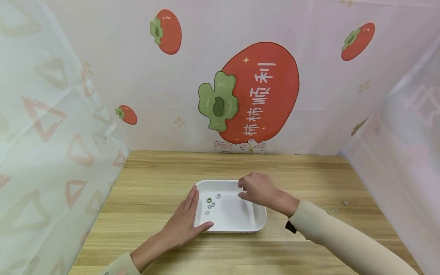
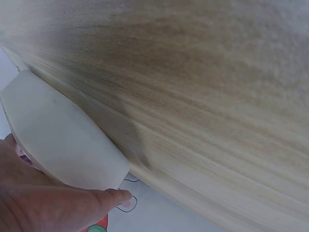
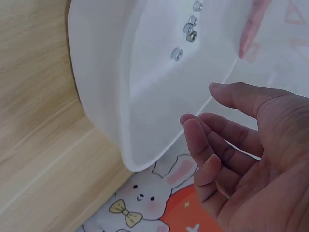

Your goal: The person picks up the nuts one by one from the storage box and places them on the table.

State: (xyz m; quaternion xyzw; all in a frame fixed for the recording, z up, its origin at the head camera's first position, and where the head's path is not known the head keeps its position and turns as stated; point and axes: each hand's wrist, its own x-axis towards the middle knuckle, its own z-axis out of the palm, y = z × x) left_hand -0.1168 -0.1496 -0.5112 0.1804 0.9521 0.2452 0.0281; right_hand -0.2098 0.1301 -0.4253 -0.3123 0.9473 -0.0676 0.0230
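Wood-grain surface (image 1: 154,168) was occupied by white tray (image 1: 237,217) | Left hand (image 1: 181,226) was laid, thumb spread, against tray's left end | Right hand (image 1: 261,189) was held loosely curled over right end, nothing visibly pinched | Five metal nuts (image 3: 191,36) were contained in tray, judged done | At least three small metal pieces (image 1: 345,203) were left outside, rightward, judged outstanding

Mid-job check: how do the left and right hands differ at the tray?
The left hand touches the white tray's left end, while the right hand is raised over its right part. The left hand's fingers lie straight; the right hand's are loosely curled, with nothing visible in them. Both hands are bare.
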